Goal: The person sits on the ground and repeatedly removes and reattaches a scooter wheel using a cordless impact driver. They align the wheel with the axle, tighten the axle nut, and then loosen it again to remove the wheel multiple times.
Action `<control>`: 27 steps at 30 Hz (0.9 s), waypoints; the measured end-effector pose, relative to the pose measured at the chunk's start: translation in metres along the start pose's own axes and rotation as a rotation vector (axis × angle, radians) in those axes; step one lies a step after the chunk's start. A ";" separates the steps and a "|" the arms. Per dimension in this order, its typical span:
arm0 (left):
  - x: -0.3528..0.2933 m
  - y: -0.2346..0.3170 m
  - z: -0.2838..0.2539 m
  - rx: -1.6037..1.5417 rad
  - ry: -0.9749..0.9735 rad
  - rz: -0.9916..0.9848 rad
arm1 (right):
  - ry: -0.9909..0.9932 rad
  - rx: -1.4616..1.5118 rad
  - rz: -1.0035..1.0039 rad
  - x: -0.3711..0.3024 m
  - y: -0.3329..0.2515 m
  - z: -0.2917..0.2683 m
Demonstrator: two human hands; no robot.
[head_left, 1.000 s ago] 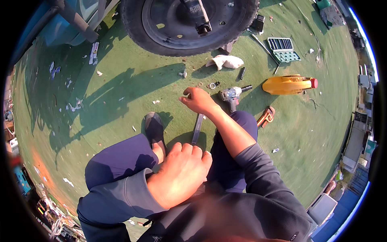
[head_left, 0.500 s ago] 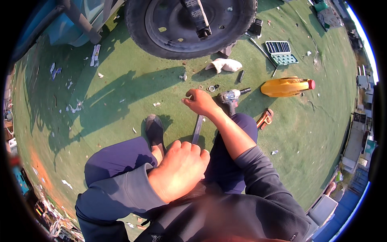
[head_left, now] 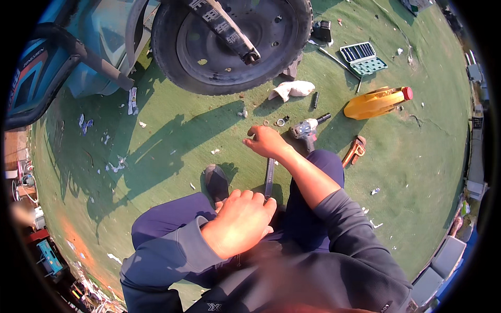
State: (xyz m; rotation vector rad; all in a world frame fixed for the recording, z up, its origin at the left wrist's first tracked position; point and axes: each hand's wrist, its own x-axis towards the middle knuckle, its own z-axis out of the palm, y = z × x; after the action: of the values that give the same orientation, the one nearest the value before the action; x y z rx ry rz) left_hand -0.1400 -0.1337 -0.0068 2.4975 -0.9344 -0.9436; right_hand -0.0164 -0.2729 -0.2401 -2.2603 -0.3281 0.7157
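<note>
My left hand (head_left: pixel 240 224) is held in front of my lap, back upward, with its fingers curled under. Whatever lies inside that grip is hidden. Farther forward, my right hand (head_left: pixel 266 142) hovers above the ground, its fingers loosely bent with a gap to the thumb and nothing visible between them. Between the hands runs a flat dark metal bar (head_left: pixel 269 178), its ends covered by the hands; contact cannot be told. Just beyond the right hand are a cordless impact wrench (head_left: pixel 305 130) with a socket, a metal ring (head_left: pixel 281 122) and a smaller ring (head_left: pixel 266 123).
A wheel (head_left: pixel 235 86) of a blue vehicle (head_left: pixel 99 73) stands ahead. Around it lie a white glove or cloth (head_left: pixel 292 90), black socket (head_left: pixel 315 100), open socket case (head_left: pixel 365 60), long-handled bar (head_left: pixel 336 62), yellow jug (head_left: pixel 373 104) and orange pipe wrench (head_left: pixel 355 151). Litter dots the green ground.
The whole view has shifted, so the scene sits lower and slightly right, with more of the blue vehicle showing. Both hands keep nearly the same pose and place over the ground.
</note>
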 end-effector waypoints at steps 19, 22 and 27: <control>0.017 -0.007 0.004 0.039 -0.027 0.003 | 0.002 0.042 0.022 0.003 0.001 -0.004; 0.020 -0.005 0.002 0.035 -0.049 -0.002 | 0.011 0.033 -0.003 0.004 0.001 -0.005; 0.023 -0.003 0.003 0.040 -0.060 -0.009 | 0.016 0.053 -0.004 0.005 0.000 -0.005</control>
State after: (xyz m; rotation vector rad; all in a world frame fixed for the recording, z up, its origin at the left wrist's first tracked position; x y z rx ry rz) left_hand -0.1279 -0.1471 -0.0216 2.5212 -0.9698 -1.0171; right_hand -0.0092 -0.2736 -0.2396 -2.2138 -0.3022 0.6962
